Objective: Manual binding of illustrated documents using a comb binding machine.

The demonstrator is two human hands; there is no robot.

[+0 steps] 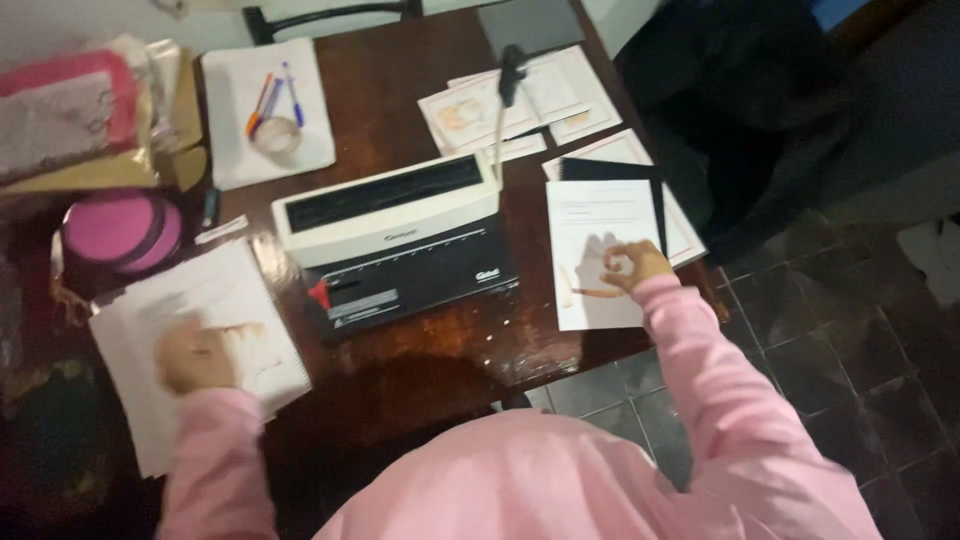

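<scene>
1. Nearest the camera, pink sleeves run out from the body to both hands over a dark wooden table [420, 340], glossy and reflective at its near edge.
2. Left hand [192, 352]: blurred, resting on the stack of white sheets [205, 340] at the table's left near corner. Fingers look curled loosely on the top page; whether they pinch the paper I cannot tell. The top sheet is white with a faint orange-tan drawing, and the stack lies skewed, overhanging the table edge.
3. Right hand [632, 265]: on the white page [595, 250] to the right of the machine, thumb and forefinger closed narrow against its surface, other fingers tucked. The page stands upright to the viewer, mostly blank, with a faint line of print near the top and a small orange mark by the hand (detail too soft to read).
4. Under that page, a dark cover sheet [615, 170] shows at the top and right, and more red-bordered sheets lie beneath.
5. Between the hands: a binding machine [400, 235], cream upper body, black front tray, its lever handle [508, 85] rising at the right rear.
6. Farther left: a round pink container [120, 230].
7. Far side: pens [270, 100] and a roll of clear tape [276, 135] on a white sheet; illustrated pages [520, 100] behind the machine.
</scene>
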